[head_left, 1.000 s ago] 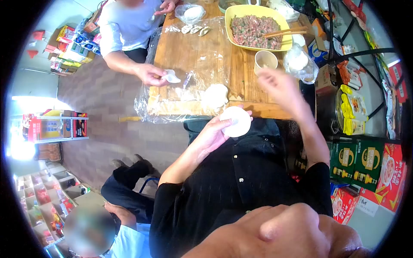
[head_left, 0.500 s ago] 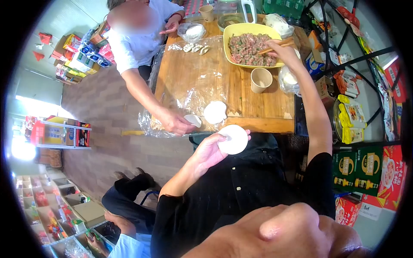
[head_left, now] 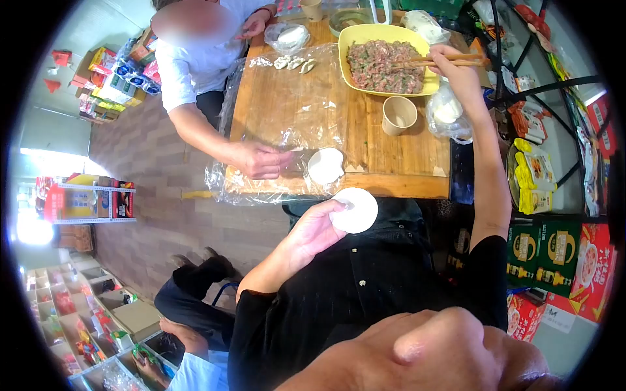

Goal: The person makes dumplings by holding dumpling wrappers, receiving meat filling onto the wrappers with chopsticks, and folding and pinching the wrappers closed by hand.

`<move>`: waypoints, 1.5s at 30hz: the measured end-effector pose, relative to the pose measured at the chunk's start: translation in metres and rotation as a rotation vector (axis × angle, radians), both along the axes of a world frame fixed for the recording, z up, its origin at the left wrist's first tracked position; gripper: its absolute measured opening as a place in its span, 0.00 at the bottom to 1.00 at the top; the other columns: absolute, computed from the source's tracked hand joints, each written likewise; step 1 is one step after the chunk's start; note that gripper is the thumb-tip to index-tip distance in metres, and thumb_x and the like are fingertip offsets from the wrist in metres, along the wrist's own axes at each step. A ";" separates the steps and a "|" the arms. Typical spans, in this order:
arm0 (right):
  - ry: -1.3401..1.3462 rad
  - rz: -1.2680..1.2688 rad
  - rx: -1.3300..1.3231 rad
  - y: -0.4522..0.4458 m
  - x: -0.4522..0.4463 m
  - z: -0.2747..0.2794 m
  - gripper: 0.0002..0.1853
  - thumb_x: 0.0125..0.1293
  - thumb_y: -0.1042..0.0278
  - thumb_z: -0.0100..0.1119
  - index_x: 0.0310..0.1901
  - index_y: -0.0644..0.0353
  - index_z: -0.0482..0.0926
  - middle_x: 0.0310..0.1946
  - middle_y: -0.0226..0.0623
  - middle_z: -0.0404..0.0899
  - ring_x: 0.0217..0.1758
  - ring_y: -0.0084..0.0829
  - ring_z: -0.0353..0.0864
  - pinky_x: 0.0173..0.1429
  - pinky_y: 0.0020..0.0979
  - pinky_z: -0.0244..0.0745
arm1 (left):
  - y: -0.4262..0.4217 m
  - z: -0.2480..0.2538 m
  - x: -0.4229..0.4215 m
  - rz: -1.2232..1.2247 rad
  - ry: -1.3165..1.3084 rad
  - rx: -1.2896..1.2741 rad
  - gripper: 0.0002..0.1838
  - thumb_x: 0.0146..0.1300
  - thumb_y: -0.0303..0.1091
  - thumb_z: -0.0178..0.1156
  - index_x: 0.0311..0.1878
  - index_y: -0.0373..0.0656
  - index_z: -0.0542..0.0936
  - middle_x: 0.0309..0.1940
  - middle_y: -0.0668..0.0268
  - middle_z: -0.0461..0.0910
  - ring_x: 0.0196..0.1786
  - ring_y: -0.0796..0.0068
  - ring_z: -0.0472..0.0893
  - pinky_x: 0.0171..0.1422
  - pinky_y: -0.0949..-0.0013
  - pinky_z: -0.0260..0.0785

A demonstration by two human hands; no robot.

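Observation:
My left hand point(head_left: 317, 229) holds a round white dumpling wrapper point(head_left: 355, 211) by its edge, thumb on top, in front of the table. My right hand point(head_left: 454, 73) grips a pair of wooden chopsticks point(head_left: 471, 60) at the right rim of a yellow bowl point(head_left: 343, 65). Their tips reach into the minced meat filling point(head_left: 385, 64), which has green bits in it. More white wrappers point(head_left: 324, 165) lie on the plastic film near the table's front edge. A co-worker's hand point(head_left: 264, 160) hovers just left of them, slightly blurred.
Several folded dumplings point(head_left: 295, 63) sit at the table's far left, by a bagged white lump point(head_left: 287, 38). A paper cup point(head_left: 399, 116) and another plastic bag point(head_left: 446, 109) stand below the bowl. Shelves of packages point(head_left: 536, 169) flank my right arm. Someone sits at lower left.
My right hand has drawn right with the chopsticks, from over the meat to the bowl's rim. The co-worker's hand has shifted up and left. My left hand has barely moved.

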State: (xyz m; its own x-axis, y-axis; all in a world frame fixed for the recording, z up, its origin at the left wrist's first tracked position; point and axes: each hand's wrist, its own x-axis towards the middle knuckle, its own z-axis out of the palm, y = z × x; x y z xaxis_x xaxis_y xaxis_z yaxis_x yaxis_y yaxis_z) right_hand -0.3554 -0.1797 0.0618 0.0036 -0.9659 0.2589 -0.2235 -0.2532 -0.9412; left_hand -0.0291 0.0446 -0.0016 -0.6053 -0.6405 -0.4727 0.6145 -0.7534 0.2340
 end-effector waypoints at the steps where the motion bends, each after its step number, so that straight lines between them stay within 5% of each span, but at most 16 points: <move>1: -0.007 -0.016 0.005 0.000 0.002 -0.003 0.14 0.69 0.68 0.57 0.51 0.67 0.78 0.46 0.34 0.79 0.48 0.22 0.80 0.53 0.22 0.78 | 0.000 0.002 0.000 0.014 -0.015 -0.001 0.21 0.59 0.27 0.58 0.56 0.32 0.72 0.53 0.59 0.78 0.56 0.67 0.77 0.65 0.62 0.67; 9: -0.090 -0.059 -0.034 0.002 0.016 -0.019 0.13 0.68 0.69 0.58 0.48 0.70 0.80 0.45 0.36 0.80 0.45 0.23 0.81 0.47 0.25 0.82 | 0.001 -0.001 0.004 0.030 0.081 0.026 0.22 0.61 0.28 0.57 0.57 0.30 0.70 0.56 0.56 0.75 0.61 0.64 0.74 0.69 0.60 0.62; 22: -0.173 0.004 -0.041 0.006 0.027 -0.010 0.17 0.72 0.70 0.50 0.57 0.70 0.72 0.49 0.45 0.79 0.52 0.31 0.80 0.57 0.28 0.78 | -0.007 0.032 0.003 0.043 0.131 -0.009 0.31 0.58 0.31 0.57 0.64 0.29 0.63 0.63 0.53 0.70 0.66 0.61 0.69 0.73 0.58 0.58; 45: -0.123 0.027 0.012 0.013 0.032 -0.021 0.15 0.69 0.68 0.56 0.52 0.69 0.78 0.45 0.38 0.81 0.47 0.25 0.81 0.48 0.23 0.80 | -0.009 0.023 0.012 0.046 0.111 -0.016 0.32 0.61 0.32 0.54 0.67 0.28 0.61 0.65 0.52 0.68 0.68 0.60 0.68 0.73 0.58 0.57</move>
